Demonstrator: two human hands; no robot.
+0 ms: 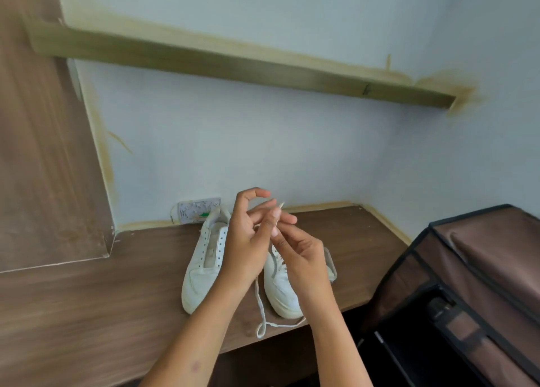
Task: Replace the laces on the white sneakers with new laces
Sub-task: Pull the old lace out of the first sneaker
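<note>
Two white sneakers stand side by side on the wooden desk point(87, 313), toes toward me. The left sneaker point(201, 265) has bare eyelets and no lace. The right sneaker point(282, 290) is partly hidden behind my hands and still shows some lacing. My right hand point(301, 253) pinches the tip of a white lace point(261, 307) above the shoes. My left hand point(248, 234) is raised beside it, fingers curled near the same lace end. The lace hangs down between the sneakers and loops at the desk's front edge.
A wall socket point(198, 210) sits behind the left sneaker. A brown fabric organiser with black trim point(467, 284) stands to the right of the desk. A wooden shelf point(233, 62) runs along the wall above, and a wooden panel point(43, 153) rises at the left.
</note>
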